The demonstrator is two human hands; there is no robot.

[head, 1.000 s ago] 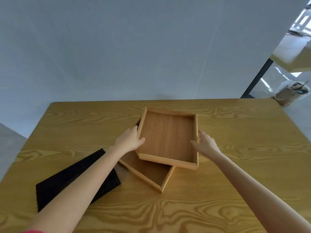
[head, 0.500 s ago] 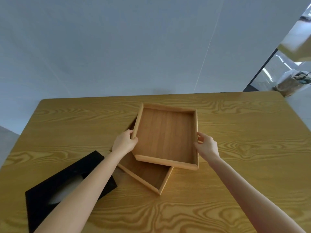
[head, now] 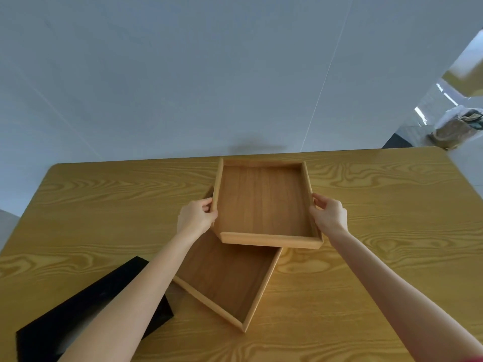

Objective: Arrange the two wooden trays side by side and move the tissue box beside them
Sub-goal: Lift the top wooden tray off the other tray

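Observation:
An upper wooden tray is held lifted above the table, partly covering a lower wooden tray that lies turned at an angle beneath it. My left hand grips the upper tray's left rim and my right hand grips its right rim. A black tissue box sits at the near left of the table, partly hidden behind my left forearm.
The trays and box sit on a yellow wood-grain table that stands against a pale wall. Beyond the table's far right corner a bag stands on the floor.
Both hands have closed on the upper tray's side rims and raised it, squaring it up and carrying it a little farther away, so more of the lower tray shows.

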